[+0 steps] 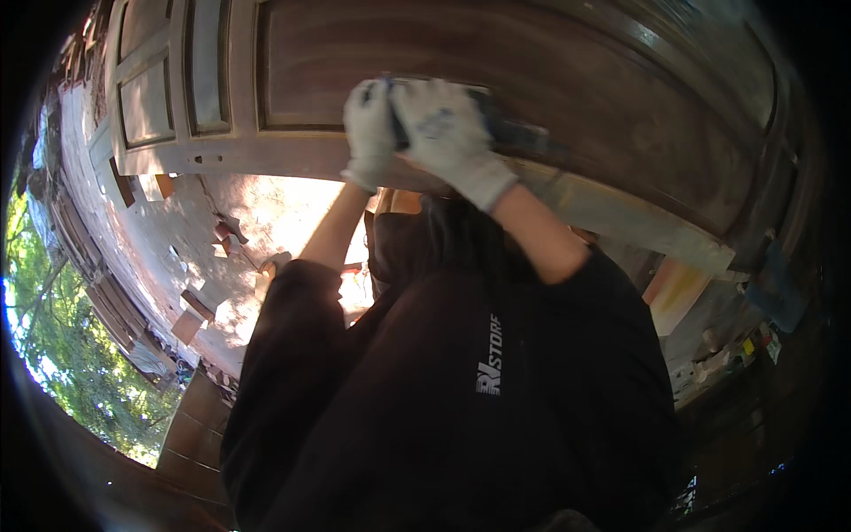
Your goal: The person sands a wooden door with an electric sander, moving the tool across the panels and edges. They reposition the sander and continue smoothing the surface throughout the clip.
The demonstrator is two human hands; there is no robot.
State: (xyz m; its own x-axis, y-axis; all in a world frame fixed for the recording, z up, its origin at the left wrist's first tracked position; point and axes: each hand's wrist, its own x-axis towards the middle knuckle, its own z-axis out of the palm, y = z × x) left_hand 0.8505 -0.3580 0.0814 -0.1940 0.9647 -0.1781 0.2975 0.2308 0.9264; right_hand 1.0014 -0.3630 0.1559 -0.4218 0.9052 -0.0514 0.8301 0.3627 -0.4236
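Note:
Both hands wear white work gloves and grip a dark hand-held sander [514, 131] resting on a brown wooden panelled door [292, 146]. My left hand [370, 129] is wrapped round the tool's left end. Over its top and middle lies my right hand [446, 133], fingers curled down on the far side. Much of the tool is hidden under the gloves; its dark right end sticks out past my right hand. The door lies flat in front of me, with recessed panels [146, 102] at its left end.
Below the door's near edge, a sunlit floor [292, 208] holds scattered wood offcuts [197, 306]. Stacked boards [111, 301] line the left side, with green foliage [62, 363] beyond. A pale plank [638, 213] runs under the door's right part. Small items [753, 346] lie at right.

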